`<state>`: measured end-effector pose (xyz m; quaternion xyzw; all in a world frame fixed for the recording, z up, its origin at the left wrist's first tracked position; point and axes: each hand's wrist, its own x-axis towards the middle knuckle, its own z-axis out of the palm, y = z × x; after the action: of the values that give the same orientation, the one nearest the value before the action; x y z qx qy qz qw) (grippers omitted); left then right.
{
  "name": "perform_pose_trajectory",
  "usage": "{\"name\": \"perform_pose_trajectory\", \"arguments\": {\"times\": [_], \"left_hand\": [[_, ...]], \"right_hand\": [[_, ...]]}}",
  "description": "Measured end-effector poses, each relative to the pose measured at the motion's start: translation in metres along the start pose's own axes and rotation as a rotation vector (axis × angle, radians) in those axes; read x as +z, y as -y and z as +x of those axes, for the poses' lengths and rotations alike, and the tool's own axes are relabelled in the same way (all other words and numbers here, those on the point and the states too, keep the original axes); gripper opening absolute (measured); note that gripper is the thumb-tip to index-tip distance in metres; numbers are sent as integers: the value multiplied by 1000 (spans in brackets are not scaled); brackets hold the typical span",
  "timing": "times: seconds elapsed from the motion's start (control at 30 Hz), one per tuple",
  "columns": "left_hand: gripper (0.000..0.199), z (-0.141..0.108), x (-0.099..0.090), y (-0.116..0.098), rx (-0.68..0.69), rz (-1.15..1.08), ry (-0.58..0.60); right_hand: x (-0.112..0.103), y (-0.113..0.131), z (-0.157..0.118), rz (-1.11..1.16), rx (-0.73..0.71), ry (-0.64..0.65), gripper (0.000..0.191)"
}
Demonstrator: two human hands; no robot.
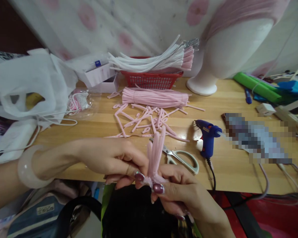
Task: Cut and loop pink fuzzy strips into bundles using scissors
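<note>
- Wooden worktop [205, 102] against a pale, pink-flowered backdrop [149, 19].
- Left grip [116, 162] pinches the pink fuzzy stems [155, 155] near their lower end, between thumb and fingers.
- Right grip [178, 191] pinches the same stems there, thumb close to the other thumb.
- These stems rise roughly upright from between the two, at the near edge of the worktop.
- Just behind them lie the open-handled scissors [169, 152]; right of those is a blue glue gun [208, 145], nozzle toward the left.
- Farther back, bent pink pieces [144, 119] lie scattered before a long pink bundle [155, 99].
- Behind the bundle, a red basket [151, 80] carries white stems [149, 62]; right of it stands a white head form [228, 49].
</note>
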<state>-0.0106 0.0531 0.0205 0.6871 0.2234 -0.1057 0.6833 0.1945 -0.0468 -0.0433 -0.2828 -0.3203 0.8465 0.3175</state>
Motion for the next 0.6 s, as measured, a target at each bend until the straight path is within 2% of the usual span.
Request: {"name": "perform_pose_trajectory", "arguments": {"times": [0.07, 0.13, 0.23, 0.33, 0.43, 0.53, 0.6], "left_hand": [[28, 1, -2, 4, -19, -63, 17], [29, 1, -3, 4, -5, -15, -10], [28, -1, 5, -2, 97, 360, -225], [27, -3, 21, -7, 201, 726, -453], [30, -4, 38, -6, 279, 831, -590], [31, -4, 57, 2, 366, 875, -664], [32, -1, 75, 12, 465, 883, -796]], "right_hand": [[-2, -2, 2, 32, 7, 3, 30], [-5, -5, 3, 61, -3, -14, 28], [-8, -11, 1, 53, -46, -91, 34], [-1, -17, -2, -81, -72, -155, 51], [12, -24, 3, -221, -140, -295, 60], [23, -30, 11, -171, -259, -499, 65], [27, -32, 14, -123, -331, -578, 67]]}}
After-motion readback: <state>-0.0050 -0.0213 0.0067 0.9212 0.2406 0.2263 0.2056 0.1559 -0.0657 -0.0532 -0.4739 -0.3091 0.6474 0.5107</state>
